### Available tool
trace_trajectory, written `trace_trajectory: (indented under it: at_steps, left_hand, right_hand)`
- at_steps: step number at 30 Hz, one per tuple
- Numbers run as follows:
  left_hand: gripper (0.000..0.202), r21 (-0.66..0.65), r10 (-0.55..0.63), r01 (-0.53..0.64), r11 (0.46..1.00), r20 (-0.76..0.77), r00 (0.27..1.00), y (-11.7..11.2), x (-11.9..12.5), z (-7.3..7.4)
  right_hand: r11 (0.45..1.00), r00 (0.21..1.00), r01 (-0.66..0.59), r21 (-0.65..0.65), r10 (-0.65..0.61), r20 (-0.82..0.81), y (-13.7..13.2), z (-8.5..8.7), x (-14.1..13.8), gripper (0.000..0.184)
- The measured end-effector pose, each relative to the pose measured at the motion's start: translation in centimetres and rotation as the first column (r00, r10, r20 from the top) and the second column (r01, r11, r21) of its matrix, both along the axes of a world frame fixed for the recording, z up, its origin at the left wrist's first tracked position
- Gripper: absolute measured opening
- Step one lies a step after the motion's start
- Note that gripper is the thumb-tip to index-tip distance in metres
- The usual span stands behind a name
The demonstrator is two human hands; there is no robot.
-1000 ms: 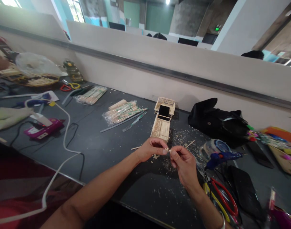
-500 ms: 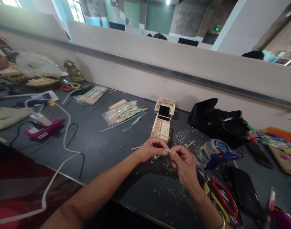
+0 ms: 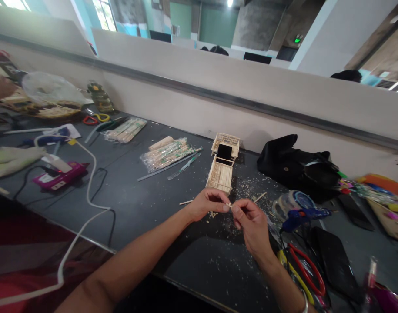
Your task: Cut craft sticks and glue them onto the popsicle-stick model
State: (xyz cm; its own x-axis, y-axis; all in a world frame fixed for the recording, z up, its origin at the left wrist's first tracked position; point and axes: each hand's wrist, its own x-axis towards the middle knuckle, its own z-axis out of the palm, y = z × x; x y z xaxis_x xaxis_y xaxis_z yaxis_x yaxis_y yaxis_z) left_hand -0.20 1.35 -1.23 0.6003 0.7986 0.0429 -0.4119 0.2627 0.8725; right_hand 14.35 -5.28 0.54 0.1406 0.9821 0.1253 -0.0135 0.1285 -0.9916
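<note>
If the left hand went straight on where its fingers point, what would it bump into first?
Most likely the right hand, directly opposite the left hand, with a small pale piece between their fingertips. Depth is hard to judge from this one view.

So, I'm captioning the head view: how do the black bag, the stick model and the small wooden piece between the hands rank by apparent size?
Largest to smallest:
1. black bag
2. stick model
3. small wooden piece, partly hidden by the fingertips
</note>
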Motion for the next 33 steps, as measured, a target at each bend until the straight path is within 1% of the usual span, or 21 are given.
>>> trace_trajectory:
  at_steps: [14,28,33]
  left_hand:
    - [0.035,0.005,0.007,-0.007,1.000,-0.020,1.000,-0.02,0.02,0.20]
    - [0.038,-0.017,-0.001,0.000,1.000,-0.032,0.999,-0.01,0.04,0.14]
    - [0.036,-0.027,-0.001,0.000,1.000,-0.028,1.000,0.05,-0.01,-0.12]
  right_hand:
    - [1.000,1.000,-0.008,-0.014,0.008,0.017,0.02,0.10,0.03,0.033]
    - [1.000,1.000,-0.011,-0.022,0.012,0.020,0.06,0.10,0.10,0.033]
    - [0.999,1.000,-0.007,-0.045,0.008,0.009,0.11,0.02,0.13,0.034]
